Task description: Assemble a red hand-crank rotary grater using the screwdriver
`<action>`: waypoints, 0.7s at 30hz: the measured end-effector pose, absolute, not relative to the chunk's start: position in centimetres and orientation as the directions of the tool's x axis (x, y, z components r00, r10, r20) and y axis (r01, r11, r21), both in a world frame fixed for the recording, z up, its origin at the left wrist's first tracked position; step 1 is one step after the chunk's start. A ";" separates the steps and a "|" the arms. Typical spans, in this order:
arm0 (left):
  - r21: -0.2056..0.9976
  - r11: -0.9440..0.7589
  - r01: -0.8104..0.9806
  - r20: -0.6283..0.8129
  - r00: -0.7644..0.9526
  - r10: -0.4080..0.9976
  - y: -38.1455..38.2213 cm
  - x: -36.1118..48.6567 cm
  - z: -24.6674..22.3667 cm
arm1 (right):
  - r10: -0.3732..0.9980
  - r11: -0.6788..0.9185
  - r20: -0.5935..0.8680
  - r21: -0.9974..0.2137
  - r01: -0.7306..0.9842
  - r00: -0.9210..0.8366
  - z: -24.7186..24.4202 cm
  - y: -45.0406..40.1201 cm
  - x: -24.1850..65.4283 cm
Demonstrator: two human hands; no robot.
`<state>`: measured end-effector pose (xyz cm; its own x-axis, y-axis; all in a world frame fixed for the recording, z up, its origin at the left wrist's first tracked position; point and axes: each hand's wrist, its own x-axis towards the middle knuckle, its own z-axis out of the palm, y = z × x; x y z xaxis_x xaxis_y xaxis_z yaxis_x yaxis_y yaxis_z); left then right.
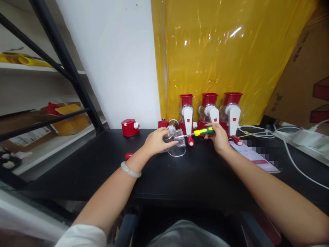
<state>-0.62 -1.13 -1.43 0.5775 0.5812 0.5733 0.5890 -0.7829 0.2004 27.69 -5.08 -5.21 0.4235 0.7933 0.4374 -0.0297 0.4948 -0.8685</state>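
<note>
My left hand (159,140) grips a clear plastic grater housing (180,140) just above the black tabletop. In my right hand (218,137) is a screwdriver (204,131) with a yellow and green handle, its shaft pointing left. The shaft's end meets the clear housing; whether it touches a screw is too small to tell. Directly behind the housing shows a metal grater drum (173,124). A red base (130,127) with a white knob stands to the left. Part of a red handle (129,155) lies beside my left forearm.
Three rotary graters with red hoppers stand along the back, the middle one (210,106) behind my right hand. A phone (254,156) lies at right by white cables (288,145) and a power strip (309,135). Shelves (38,154) rise at left, a cardboard box (300,75) at right.
</note>
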 end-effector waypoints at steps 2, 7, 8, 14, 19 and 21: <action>0.206 -0.784 0.586 0.567 0.582 0.583 -1.2 -0.6 -1.4 | 0.775 0.509 0.459 -0.861 0.001 0.434 -5.2 -5.1 27.6; 0.209 -0.785 0.584 0.573 0.577 0.582 -1.0 -0.7 -1.6 | 0.769 0.488 0.468 -0.870 0.071 0.436 -5.4 -5.0 27.8; 0.207 -0.782 0.587 0.576 0.573 0.583 -1.0 -0.7 -1.6 | 0.773 0.487 0.461 -0.871 0.057 0.435 -5.5 -5.0 27.8; 0.208 -0.780 0.590 0.577 0.570 0.585 -0.9 -0.6 -1.6 | 0.786 0.502 0.459 -0.865 0.006 0.414 -5.1 -5.1 27.9; 0.197 -0.795 0.573 0.582 0.585 0.565 -1.0 -0.6 -1.5 | 0.773 0.505 0.494 -0.859 0.084 0.399 -4.8 -5.5 27.7; 0.202 -0.790 0.578 0.579 0.581 0.573 -1.0 -0.6 -1.6 | 0.772 0.492 0.498 -0.862 0.124 0.396 -4.8 -5.6 27.6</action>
